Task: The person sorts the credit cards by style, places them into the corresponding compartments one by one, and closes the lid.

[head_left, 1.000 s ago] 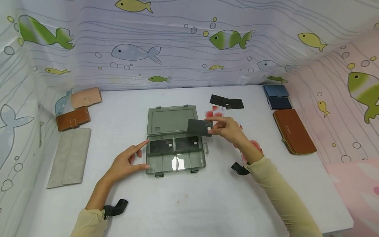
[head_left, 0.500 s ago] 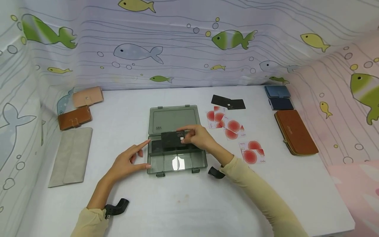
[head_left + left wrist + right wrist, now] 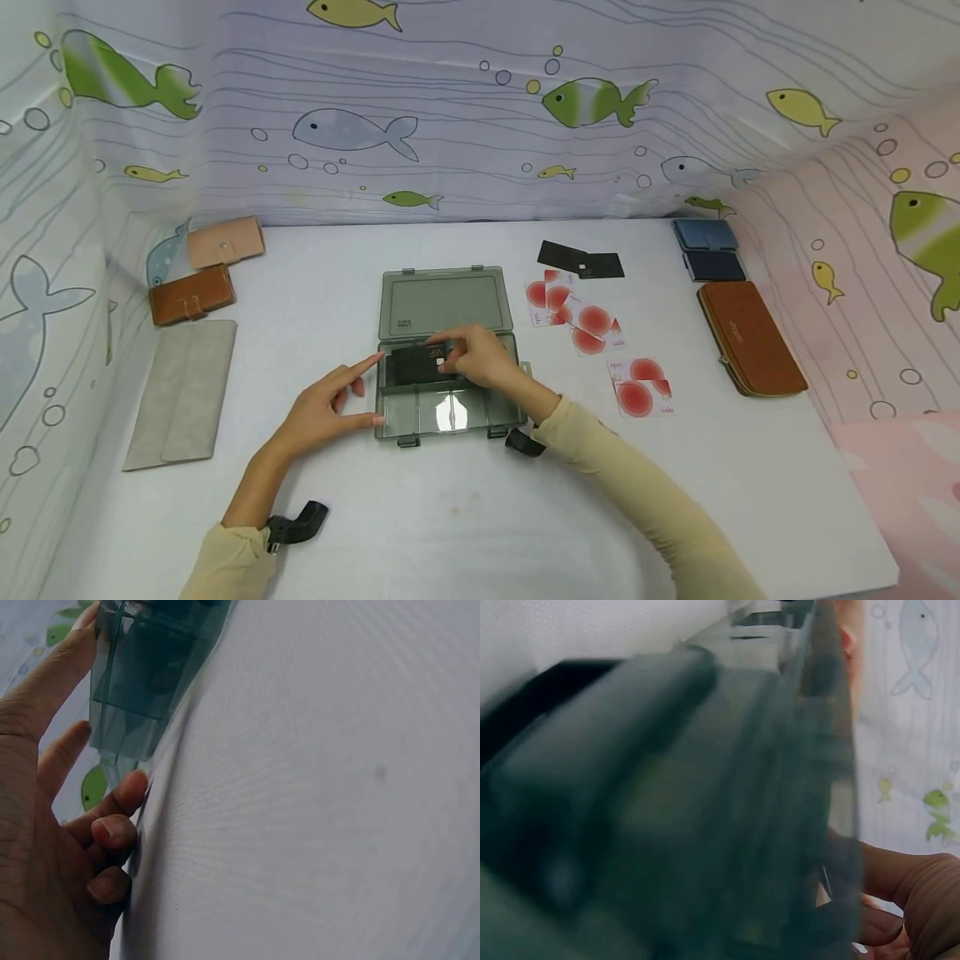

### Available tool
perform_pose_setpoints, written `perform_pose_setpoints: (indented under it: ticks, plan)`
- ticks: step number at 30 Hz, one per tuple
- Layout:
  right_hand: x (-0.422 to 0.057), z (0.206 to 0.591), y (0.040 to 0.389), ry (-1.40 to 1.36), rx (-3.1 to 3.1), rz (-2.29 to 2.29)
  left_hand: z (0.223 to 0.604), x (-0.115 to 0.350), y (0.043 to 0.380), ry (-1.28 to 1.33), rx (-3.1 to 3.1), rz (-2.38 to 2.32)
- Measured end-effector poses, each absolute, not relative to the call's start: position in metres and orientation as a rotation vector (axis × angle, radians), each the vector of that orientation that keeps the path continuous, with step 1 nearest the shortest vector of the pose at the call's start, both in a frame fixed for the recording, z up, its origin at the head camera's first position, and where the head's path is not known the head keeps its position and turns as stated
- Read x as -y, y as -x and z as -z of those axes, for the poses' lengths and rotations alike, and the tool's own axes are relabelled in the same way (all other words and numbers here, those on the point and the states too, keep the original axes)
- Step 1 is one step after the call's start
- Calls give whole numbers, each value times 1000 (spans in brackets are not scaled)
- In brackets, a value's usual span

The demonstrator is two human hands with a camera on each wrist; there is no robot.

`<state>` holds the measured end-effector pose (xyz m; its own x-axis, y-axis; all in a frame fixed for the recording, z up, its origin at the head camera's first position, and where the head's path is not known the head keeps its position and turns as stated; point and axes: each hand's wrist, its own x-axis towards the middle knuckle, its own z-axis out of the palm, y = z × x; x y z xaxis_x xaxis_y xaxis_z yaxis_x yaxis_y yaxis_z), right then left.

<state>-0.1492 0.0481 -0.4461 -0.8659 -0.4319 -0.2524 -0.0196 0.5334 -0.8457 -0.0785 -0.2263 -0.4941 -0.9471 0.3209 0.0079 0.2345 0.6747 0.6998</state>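
Note:
A translucent grey-green plastic organizer box point(image 3: 397, 412) lies on the white table with its lid point(image 3: 442, 302) swung back. My right hand point(image 3: 486, 360) pinches a black card marked VIP point(image 3: 415, 365) at its right end, over the back left compartment. Another dark card underneath is mostly hidden. With thumb and index finger extended, my left hand point(image 3: 321, 408) touches the left side of the box; its other fingers are bent. The left wrist view shows these fingers at the wall of the box point(image 3: 139, 690). In the right wrist view, the blurred box point(image 3: 705, 825) hides much of the right hand point(image 3: 934, 900).
Two black cards point(image 3: 602, 265) and several red-and-white cards point(image 3: 634, 400) lie right of the box. Wallets in blue point(image 3: 706, 235), navy point(image 3: 714, 267) and brown point(image 3: 752, 337) line the right side. Left are pink point(image 3: 225, 243), brown point(image 3: 192, 297) and grey point(image 3: 180, 396) ones.
My right hand has carried the black VIP card from the box's right side leftward and down into the back left compartment. The left hand stays at the box's left side.

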Motion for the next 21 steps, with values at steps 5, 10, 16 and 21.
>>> perform_pose_setpoints:
  ticks: [5,10,16,21]
  plan:
    - [-43,449,148,361,-2388,1211,493,225,79,-470,-2772,-1128]
    - [-46,447,147,367,-2448,1135,492,224,79,-473,-2768,-1132]
    - [-66,439,150,373,-2388,1218,490,225,78,-456,-2762,-1145]
    - [-100,430,166,356,-2386,1328,491,225,77,-456,-2760,-1149]
